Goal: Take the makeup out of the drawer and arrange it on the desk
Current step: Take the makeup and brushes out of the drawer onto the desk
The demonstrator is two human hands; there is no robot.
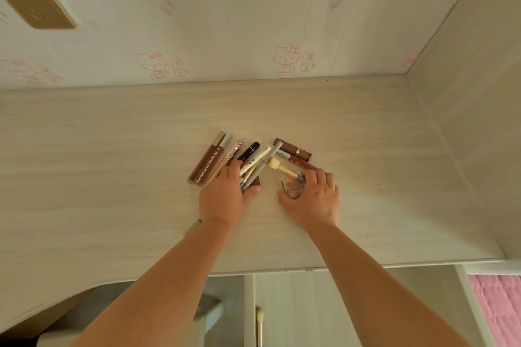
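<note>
A gold wall socket (36, 1) sits high on the left of the cartoon-cat wallpaper (286, 59). Below it the pale wood bench (98, 163) carries a fan of makeup near its middle. Furthest left lies a brown lip gloss tube (205, 159), beside it a slim stick with a crinkled foil tip (235, 149), then a black-capped tube (249, 149).

The left hand (225, 194) reaches forward with the forearm stretched straight from the lower edge of view, palm down; its grip is closed round a bundle of pencils (253, 167), thumb on the right side, fingers curled over them on the bench.

Right of the bundle a small brush (282, 167) lies slanted, its handle reaching to a clear compact (293, 187). Behind these rest a brown lipstick (291, 146) and a red tube (300, 163).

The right hand (315, 197) comes in from the lower right, wrist bent slightly inward, its grip curled round the compact, which sits on the bench.

Below the bench edge, a second brush (259, 324) lies in the open drawer (304, 310).
</note>
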